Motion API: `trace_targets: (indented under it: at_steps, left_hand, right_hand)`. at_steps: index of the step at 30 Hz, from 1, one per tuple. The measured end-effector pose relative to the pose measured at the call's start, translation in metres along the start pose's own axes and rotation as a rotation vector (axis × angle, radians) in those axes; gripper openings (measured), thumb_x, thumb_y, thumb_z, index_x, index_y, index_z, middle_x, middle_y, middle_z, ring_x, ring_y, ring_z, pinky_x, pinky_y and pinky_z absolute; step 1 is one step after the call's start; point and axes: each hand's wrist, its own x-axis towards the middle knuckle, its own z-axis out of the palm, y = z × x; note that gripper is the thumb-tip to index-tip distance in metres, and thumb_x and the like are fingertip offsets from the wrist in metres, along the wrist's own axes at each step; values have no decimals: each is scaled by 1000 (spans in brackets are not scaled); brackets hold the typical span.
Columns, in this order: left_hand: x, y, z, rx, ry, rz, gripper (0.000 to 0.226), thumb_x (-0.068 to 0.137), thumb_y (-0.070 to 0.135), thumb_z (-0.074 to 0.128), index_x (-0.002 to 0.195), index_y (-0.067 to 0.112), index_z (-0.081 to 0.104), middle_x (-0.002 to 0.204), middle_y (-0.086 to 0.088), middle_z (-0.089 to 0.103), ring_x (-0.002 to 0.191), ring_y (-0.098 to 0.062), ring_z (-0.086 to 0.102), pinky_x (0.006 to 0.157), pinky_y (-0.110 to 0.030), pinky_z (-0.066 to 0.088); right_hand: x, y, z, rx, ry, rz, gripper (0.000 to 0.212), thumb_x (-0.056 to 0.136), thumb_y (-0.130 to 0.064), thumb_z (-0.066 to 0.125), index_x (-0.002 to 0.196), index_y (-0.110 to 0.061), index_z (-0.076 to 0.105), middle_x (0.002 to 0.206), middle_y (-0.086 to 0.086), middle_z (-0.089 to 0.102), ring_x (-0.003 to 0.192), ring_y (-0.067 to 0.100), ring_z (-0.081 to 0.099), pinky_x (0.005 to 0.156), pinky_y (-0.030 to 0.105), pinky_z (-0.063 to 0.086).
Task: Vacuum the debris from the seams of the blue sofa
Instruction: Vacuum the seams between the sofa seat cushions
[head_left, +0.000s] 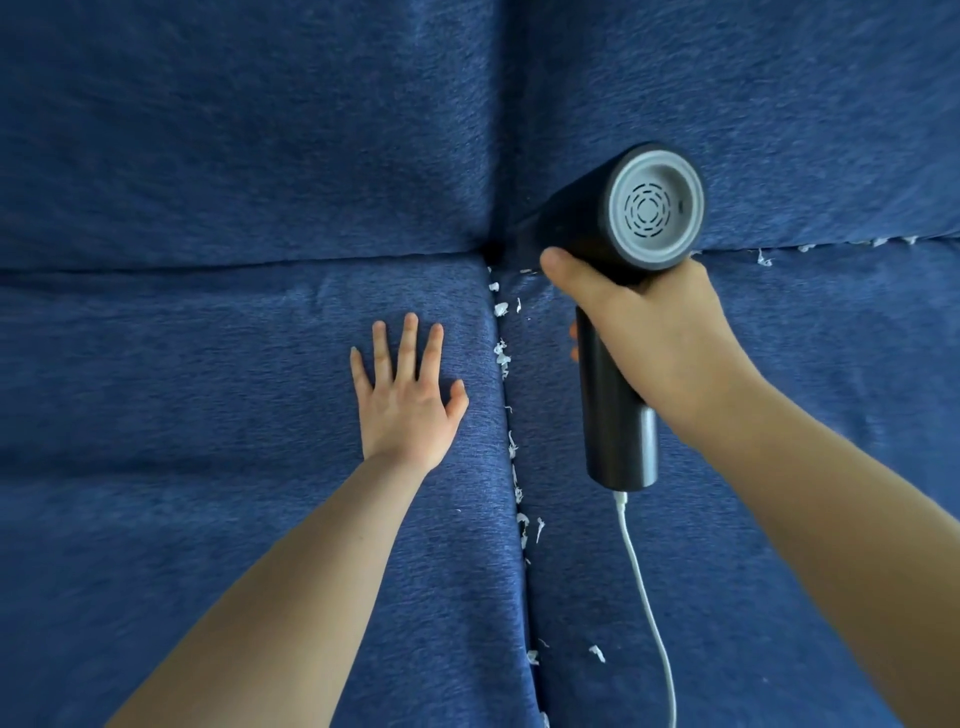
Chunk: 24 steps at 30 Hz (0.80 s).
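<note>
Gripping the black vacuum (618, 332) at right of centre, my right hand (649, 332) wraps its handle; my left hand (408, 395), fingers (408, 338) wide, presses the blue sofa (208, 364) beside white debris (503, 358) along the centre seam.

I am getting a bright, evenly lit picture with soft, diffuse daylight; I cannot tell its source. Shadows are lying faint: a dim one under the left hand (408, 387) and a darker pool where the seams meet, beside the vacuum (618, 312). No glare is showing, only a mild sheen on the vacuum's grey end cap. The wide lens is bending the sofa (208, 156) seams toward the edges and stretching both forearms. Focus is holding sharp in the middle, softening slightly at the corners.
</note>
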Motion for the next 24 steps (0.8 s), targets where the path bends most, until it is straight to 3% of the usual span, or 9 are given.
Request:
trace_targets:
  at_steps: [6, 10, 24]
  left_hand:
    - [-1, -1, 3, -4, 24, 13, 69, 94, 56, 19, 156, 25, 13, 165, -4, 6, 150, -35, -2, 119, -58, 0]
    - [-1, -1, 3, -6, 32, 12, 69, 94, 55, 19, 156, 25, 15, 165, -4, 8, 150, -36, -1, 119, -58, 0]
    - [0, 0, 2, 6, 23, 9, 69, 94, 56, 19, 156, 25, 11, 165, -3, 5, 150, -36, -2, 119, -58, -1]
  right_hand:
    - [14, -7, 7, -15, 57, -3, 36, 78, -50, 74, 72, -16, 63, 79, 11, 72, 89, 35, 69, 88, 48, 55]
    - [11, -11, 4, -12, 115, -13, 44, 69, -55, 75, 68, -12, 63, 64, 5, 70, 75, 31, 71, 77, 48, 60]
    - [-16, -7, -1, -99, 132, -46, 51, 72, -55, 74, 61, -6, 63, 51, 5, 67, 56, 23, 69, 71, 45, 60]
